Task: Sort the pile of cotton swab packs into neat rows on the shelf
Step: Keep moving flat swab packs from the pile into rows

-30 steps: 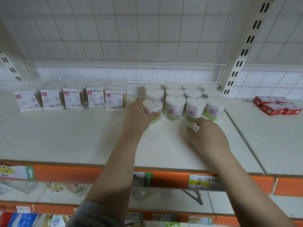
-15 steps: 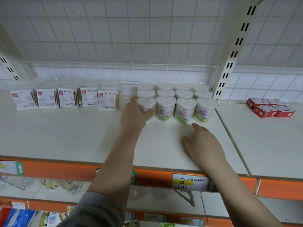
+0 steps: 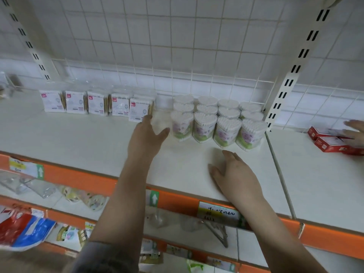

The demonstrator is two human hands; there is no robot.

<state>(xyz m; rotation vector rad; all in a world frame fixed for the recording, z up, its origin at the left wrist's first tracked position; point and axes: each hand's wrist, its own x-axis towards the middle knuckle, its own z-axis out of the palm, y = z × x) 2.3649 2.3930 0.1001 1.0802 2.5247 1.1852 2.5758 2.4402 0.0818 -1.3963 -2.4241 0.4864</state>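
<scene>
On the shelf (image 3: 98, 146), heart-shaped tubs (image 3: 216, 119) hold, seemingly, cotton swabs.

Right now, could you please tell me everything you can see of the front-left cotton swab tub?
The front-left cotton swab tub is a clear, heart-topped plastic tub packed with upright white swabs, wearing a pink and green label. It stands upright on the white shelf, leftmost in the front row, close against its neighbour. The left hand is open just beside it, not touching.

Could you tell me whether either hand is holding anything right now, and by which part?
Nothing is held. The left hand hovers open beside the front-left swab tub; the right hand rests flat on the shelf.
</scene>
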